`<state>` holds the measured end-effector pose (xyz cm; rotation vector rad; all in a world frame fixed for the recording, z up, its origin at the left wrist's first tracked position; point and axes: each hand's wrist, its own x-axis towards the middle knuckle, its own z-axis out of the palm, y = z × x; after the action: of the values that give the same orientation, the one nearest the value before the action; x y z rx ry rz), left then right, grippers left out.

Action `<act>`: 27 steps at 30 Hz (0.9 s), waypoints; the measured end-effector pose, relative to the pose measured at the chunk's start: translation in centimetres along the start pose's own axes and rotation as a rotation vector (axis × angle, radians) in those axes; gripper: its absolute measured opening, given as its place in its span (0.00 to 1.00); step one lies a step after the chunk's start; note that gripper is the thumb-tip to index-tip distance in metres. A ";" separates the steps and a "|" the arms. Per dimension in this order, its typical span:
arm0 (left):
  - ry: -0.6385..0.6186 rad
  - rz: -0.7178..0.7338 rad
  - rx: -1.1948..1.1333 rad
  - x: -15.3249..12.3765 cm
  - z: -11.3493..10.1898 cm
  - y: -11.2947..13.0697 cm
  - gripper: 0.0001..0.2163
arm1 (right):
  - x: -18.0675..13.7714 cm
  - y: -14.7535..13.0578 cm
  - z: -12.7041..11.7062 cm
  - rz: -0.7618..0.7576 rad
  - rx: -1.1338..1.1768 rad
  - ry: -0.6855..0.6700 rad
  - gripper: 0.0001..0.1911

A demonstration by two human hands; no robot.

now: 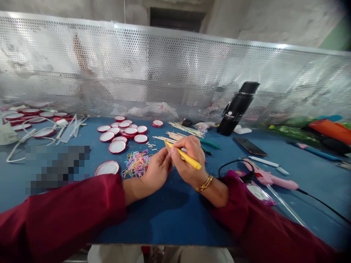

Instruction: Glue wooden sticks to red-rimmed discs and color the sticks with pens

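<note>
Held slanting in my right hand [190, 159] is a yellow pen [188, 158], its narrow end pointing up and left over my left fingertips. The fingers of my left hand [157, 168] are pinched together, touching my right hand; whatever they grip is hidden. Just left of my left hand lies a tangled heap of pastel elastic bands [137, 163]. Beyond both hands, thin wooden sticks [175, 136] are spread on the blue table, with several short cut pieces [151, 146] nearby.
Red-rimmed white lids [117, 146] cluster left of centre. Glue sticks [68, 129] and a white cable [16, 153] lie farther left. To the right are a black flask [238, 109], a phone [250, 146] and a pink glue gun [270, 178] with its cord. A perforated metal screen [170, 69] closes the back.
</note>
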<state>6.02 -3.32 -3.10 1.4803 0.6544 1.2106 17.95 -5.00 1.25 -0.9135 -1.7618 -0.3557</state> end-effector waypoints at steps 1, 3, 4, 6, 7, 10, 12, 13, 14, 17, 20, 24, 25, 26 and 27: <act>-0.001 -0.001 0.004 0.0 0.0 0.0 0.15 | 0.0 0.0 0.0 0.000 -0.005 0.006 0.04; -0.007 0.001 0.014 0.0 -0.1 -0.1 0.15 | 0.0 0.1 0.0 0.003 -0.016 0.020 0.04; -0.007 0.005 0.019 0.0 -0.1 -0.1 0.15 | 0.0 0.1 0.0 0.004 -0.018 0.026 0.04; -0.005 0.016 0.022 0.0 -0.1 -0.2 0.15 | 0.0 0.2 0.0 0.001 -0.013 0.032 0.04; -0.006 0.020 0.019 0.0 -0.1 -0.2 0.15 | 0.0 0.1 0.0 0.000 -0.007 0.029 0.04; -0.013 0.020 -0.009 0.0 0.0 -0.1 0.14 | 0.0 0.1 0.0 -0.005 0.011 0.007 0.04; -0.016 0.015 -0.027 0.0 0.1 -0.1 0.14 | 0.0 0.0 0.1 -0.009 0.019 -0.006 0.04; -0.014 0.012 -0.029 0.0 0.1 -0.1 0.14 | 0.0 0.0 0.1 -0.010 0.021 -0.009 0.04; -0.010 0.009 -0.027 0.0 0.1 -0.1 0.14 | 0.0 0.0 0.1 -0.009 0.020 -0.009 0.04; 0.001 0.004 -0.006 0.1 0.0 -0.2 0.15 | 0.0 0.1 0.0 0.008 0.005 0.000 0.04; 0.003 0.002 0.004 0.1 -0.1 -0.5 0.16 | 0.1 0.1 -0.1 0.015 0.006 0.015 0.04; -0.002 0.003 -0.003 0.0 -0.1 -0.3 0.16 | 0.1 0.0 -0.1 -0.003 0.019 0.013 0.04; -0.006 0.007 -0.007 0.0 0.0 -0.2 0.16 | 0.1 -0.1 0.0 -0.010 0.023 0.009 0.04; -0.010 0.010 -0.012 0.0 0.0 -0.1 0.16 | 0.1 -0.1 0.0 -0.014 0.025 0.004 0.04; -0.013 0.011 -0.016 0.0 0.0 0.0 0.16 | 0.1 -0.2 0.0 -0.014 0.027 -0.001 0.04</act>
<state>6.04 -3.33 -3.12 1.4788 0.6266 1.2111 17.82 -5.07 1.34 -0.8827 -1.7710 -0.3397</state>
